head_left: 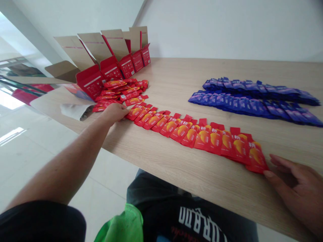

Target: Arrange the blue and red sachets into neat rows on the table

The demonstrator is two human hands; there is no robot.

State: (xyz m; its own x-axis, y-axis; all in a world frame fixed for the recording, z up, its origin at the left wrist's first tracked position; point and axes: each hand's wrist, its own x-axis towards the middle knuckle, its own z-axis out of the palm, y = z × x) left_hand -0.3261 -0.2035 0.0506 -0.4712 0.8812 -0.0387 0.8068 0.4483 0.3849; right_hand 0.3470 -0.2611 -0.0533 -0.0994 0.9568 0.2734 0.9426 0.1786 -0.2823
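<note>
A long row of overlapping red pouches (182,130) with orange fruit pictures runs across the table near its front edge. My left hand (115,113) is at the row's left end, its bent fingers closed on the edge of the end pouch; the fingertips are partly hidden. At the other end, my right hand (296,188) is open, thumb and fingers apart, with the thumb tip by the corner of the last red pouch (256,158). Just beyond my left hand lies a loose heap of red pouches (121,89).
Several red cartons (111,70) with raised brown flaps stand in a line at the back left. Blue-purple pouches (237,101) lie in two overlapping rows at the right. A whitish cloth-like item (75,111) lies at the left edge of the wooden table (174,72).
</note>
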